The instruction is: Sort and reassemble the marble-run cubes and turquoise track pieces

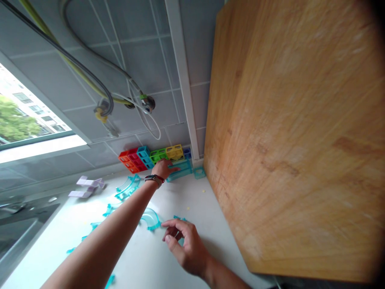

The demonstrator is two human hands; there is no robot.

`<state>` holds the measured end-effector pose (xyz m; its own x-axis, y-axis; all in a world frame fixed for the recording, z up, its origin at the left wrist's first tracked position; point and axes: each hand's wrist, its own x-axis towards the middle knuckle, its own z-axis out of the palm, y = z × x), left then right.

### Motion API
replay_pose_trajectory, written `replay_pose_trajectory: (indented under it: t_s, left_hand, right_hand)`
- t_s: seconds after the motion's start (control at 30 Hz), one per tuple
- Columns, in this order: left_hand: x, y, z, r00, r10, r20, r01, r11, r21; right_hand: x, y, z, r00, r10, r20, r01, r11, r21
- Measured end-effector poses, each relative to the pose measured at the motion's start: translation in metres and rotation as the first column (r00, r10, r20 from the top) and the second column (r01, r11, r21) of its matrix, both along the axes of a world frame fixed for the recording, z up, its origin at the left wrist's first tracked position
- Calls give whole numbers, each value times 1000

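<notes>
My left hand, with a dark band at the wrist, reaches to the back of the white counter. Its thumb is stretched out over clear teal straight track pieces, apart from the fingers; some fingertips are hidden. Just behind it stands a row of hollow blocks: red, blue, green and yellow. Nearer to me, my right hand hovers with curved fingers and the thumb apart. A teal piece shows partly behind it, and a curved teal track piece lies left of its fingertips.
A large wooden board stands along the right side. More curved teal pieces lie across the counter, partly behind my left arm. Lilac pieces sit near the metal sink. Hoses hang on the tiled wall.
</notes>
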<state>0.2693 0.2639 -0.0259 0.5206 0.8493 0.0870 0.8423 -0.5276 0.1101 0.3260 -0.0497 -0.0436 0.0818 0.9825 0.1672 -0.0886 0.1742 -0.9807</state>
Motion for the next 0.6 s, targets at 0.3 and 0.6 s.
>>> replay_pose_trajectory:
  t_s: [0.3, 0.6]
  left_hand:
    - [-2, 3, -7, 1000, -3, 0, 3, 1000, 1]
    - [5, 7, -5, 999, -34, -23, 34, 999, -5]
  right_hand:
    - [0, 0, 1, 1000, -3, 1, 3, 1000, 7]
    - [0, 2, 3, 1000, -4, 12, 4, 1000, 15]
